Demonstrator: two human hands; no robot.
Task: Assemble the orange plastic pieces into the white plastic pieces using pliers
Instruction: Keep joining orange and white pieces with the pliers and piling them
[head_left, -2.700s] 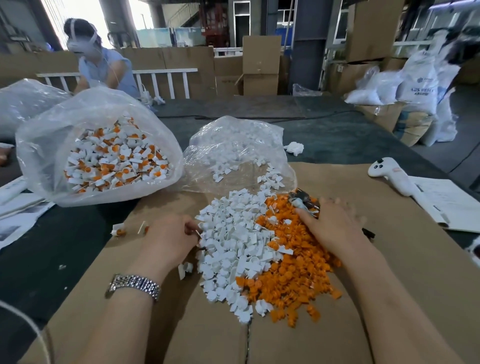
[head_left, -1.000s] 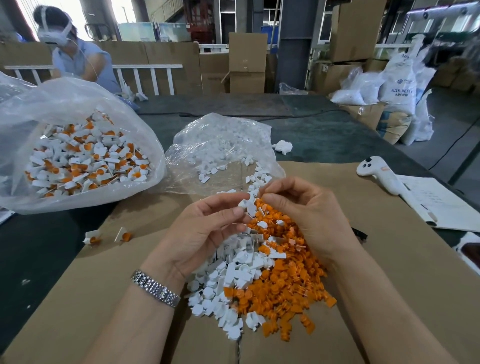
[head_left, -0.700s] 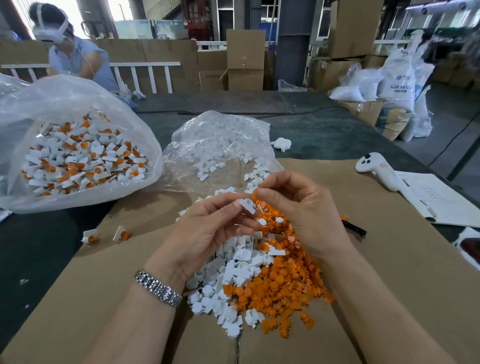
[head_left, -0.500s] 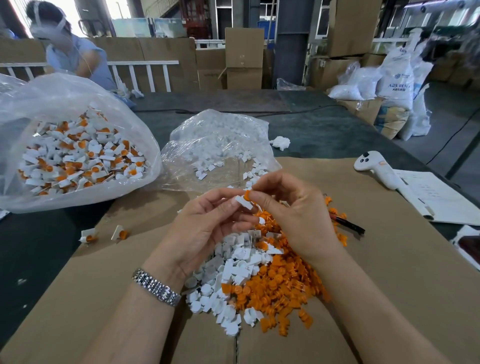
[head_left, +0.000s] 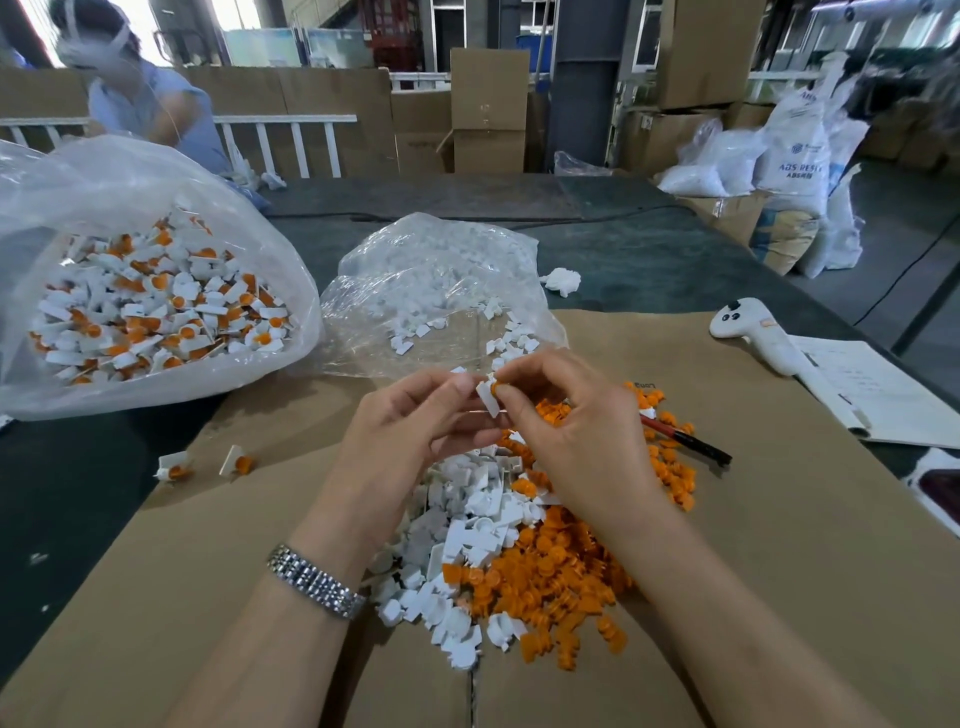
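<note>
Left grip pinching white piece, right grip pinching orange piece against it, pliers at 3 o'clock on cardboard

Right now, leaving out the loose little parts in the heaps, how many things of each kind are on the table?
Clear plastic bags: 2, one of assembled white-and-orange parts, one of white parts
Assembled white-and-orange pieces lying loose on the left: 2
Red-and-black-handled pliers: 1
White handheld controller: 1
Total: 6
</note>
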